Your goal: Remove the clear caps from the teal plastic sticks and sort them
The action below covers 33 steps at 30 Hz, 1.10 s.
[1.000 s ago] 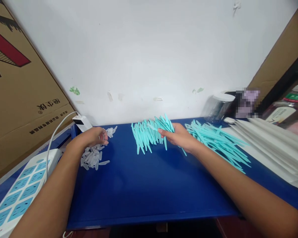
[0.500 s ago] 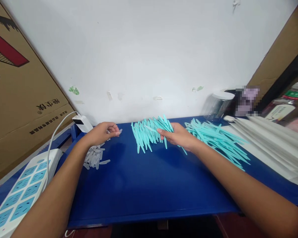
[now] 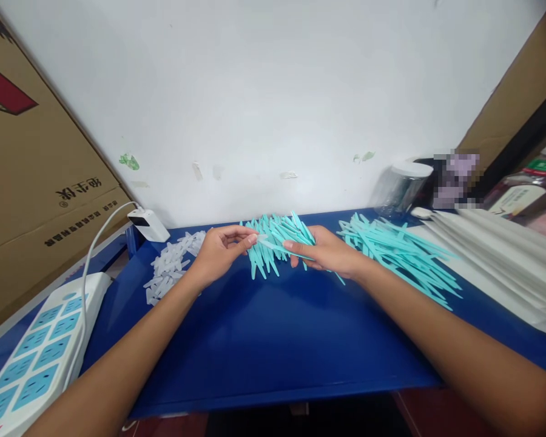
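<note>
1. Power strip (image 3: 40,358): far left, cable draped over it.
2. Pile of clear caps (image 3: 175,261): on blue table (image 3: 264,352), behind left wrist.
3. Left hand (image 3: 222,249): thumb and fingertips pinched on one clear cap (image 3: 262,237), at the right hand's stick tip; contact unclear.
4. Row of teal sticks (image 3: 260,264): on table, between/behind hands.
5. Right hand (image 3: 325,252): fingers clamped round teal bundle (image 3: 300,227).
6. Loose teal pile (image 3: 395,255): right of it, beside white sheets (image 3: 495,273).
</note>
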{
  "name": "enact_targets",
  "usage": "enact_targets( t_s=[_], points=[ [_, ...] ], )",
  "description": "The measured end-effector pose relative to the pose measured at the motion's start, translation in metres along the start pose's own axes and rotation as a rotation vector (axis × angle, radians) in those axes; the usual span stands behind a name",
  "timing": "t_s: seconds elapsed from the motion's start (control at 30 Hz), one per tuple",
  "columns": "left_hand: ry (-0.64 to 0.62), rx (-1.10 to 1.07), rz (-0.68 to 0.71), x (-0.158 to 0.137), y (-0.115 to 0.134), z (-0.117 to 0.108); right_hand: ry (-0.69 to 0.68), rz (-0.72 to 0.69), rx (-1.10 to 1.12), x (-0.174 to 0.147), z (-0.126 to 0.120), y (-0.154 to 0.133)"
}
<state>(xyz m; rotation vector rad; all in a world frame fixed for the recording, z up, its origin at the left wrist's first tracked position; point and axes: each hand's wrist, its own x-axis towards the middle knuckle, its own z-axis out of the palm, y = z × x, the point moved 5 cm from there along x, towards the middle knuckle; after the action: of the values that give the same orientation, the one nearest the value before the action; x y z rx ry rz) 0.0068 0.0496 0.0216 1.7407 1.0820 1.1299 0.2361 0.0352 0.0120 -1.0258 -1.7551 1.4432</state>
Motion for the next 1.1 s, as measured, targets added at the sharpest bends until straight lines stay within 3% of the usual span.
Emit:
enact_targets(
  t_s=[0.3,0.7,1.1],
  points=[
    [0.035,-0.011,0.016,0.001,-0.006,-0.005,0.005,-0.016,-0.025,-0.001,-0.001,-0.003],
    [0.019,-0.041,0.166,-0.001,0.004,-0.002,-0.024,0.081,0.023,-0.002,0.004,-0.002],
    [0.101,-0.158,-0.021,-0.002,-0.006,-0.001,-0.075,0.066,0.025,-0.004,0.008,-0.004]
  ],
)
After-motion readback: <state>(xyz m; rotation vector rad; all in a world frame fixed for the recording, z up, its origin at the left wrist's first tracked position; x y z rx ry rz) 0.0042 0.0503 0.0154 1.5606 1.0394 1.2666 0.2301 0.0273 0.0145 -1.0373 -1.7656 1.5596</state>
